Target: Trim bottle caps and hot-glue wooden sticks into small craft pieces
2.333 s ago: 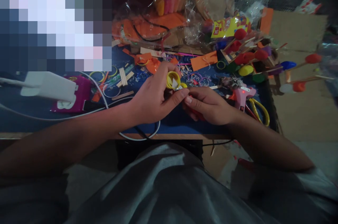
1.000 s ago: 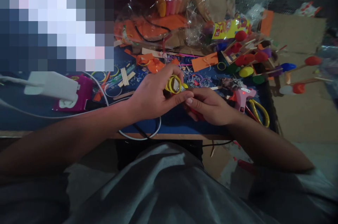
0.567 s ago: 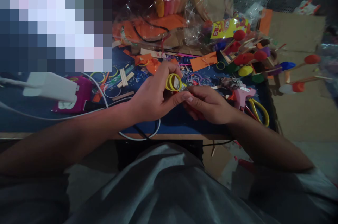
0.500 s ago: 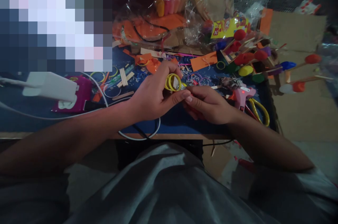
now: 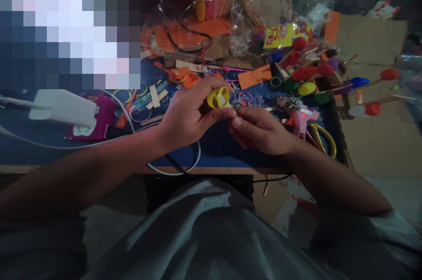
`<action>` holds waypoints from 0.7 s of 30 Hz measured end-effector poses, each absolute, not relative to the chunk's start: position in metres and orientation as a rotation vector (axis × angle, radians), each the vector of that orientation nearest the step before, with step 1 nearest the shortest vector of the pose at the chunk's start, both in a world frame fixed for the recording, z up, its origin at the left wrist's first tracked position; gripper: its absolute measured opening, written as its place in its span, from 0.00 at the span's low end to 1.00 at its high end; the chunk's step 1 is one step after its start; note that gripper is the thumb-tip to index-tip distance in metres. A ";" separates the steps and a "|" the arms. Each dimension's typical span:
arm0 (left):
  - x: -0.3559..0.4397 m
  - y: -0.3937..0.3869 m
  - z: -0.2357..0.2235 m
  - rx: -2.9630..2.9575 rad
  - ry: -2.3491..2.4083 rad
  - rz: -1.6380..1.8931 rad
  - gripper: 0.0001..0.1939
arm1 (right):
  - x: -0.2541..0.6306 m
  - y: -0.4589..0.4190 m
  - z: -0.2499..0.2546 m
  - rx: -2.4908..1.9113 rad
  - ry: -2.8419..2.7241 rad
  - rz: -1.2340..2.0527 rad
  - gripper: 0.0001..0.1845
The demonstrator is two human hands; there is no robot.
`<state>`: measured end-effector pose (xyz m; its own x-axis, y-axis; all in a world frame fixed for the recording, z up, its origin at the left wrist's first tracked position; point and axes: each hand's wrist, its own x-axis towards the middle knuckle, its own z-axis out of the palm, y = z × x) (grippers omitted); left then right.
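Note:
My left hand (image 5: 187, 115) is closed round a small yellow cap-like piece (image 5: 218, 97), a short hollow cylinder. Its round opening faces right and shows something pale inside. The thumb passes under the piece and reaches my right fingertips. My right hand (image 5: 263, 132) is closed in a pinch beside the left thumb, just below and right of the yellow piece. What it grips is mostly hidden; a bit of red shows at the fingers. Both hands are raised over the front of the blue table (image 5: 217, 157).
A pink glue gun (image 5: 305, 119) with a red light and yellow-handled scissors (image 5: 325, 139) lie to the right. A white adapter (image 5: 64, 108) sits in a magenta power strip (image 5: 107, 115). Shavings, orange paper (image 5: 254, 77) and wooden sticks (image 5: 153, 96) lie behind; a white cable (image 5: 199, 152) loops at the front.
The yellow piece has tilted in my left hand and risen slightly, so more of its side shows. My left hand has shifted a little; my right hand has barely moved.

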<state>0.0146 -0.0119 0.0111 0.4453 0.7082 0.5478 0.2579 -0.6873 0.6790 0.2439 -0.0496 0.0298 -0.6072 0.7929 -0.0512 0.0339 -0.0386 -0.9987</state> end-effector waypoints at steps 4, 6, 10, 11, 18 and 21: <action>0.014 -0.009 0.004 2.274 0.753 1.179 0.32 | 0.243 -0.051 0.028 -0.881 -1.676 1.668 0.27; 0.015 -0.007 -0.002 2.284 0.756 1.188 0.37 | 0.243 -0.051 0.028 -0.895 -1.674 1.674 0.28; 0.017 -0.007 -0.007 2.272 0.778 1.199 0.36 | 0.243 -0.052 0.027 -0.928 -1.646 1.686 0.29; 0.017 -0.008 -0.006 2.270 0.769 1.195 0.35 | 0.243 -0.052 0.027 -0.935 -1.645 1.681 0.29; 0.017 -0.010 0.003 2.255 0.728 1.186 0.29 | 0.243 -0.051 0.030 -0.941 -1.675 1.672 0.29; 0.017 -0.009 0.001 2.231 0.773 1.178 0.32 | 0.244 -0.049 0.030 -0.957 -1.692 1.681 0.29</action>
<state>0.0173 -0.0090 0.0011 0.4651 0.6800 0.5668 0.2492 -0.7149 0.6533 0.2439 -0.0489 0.0305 -0.5860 0.8050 -0.0922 0.0975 -0.0429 -0.9943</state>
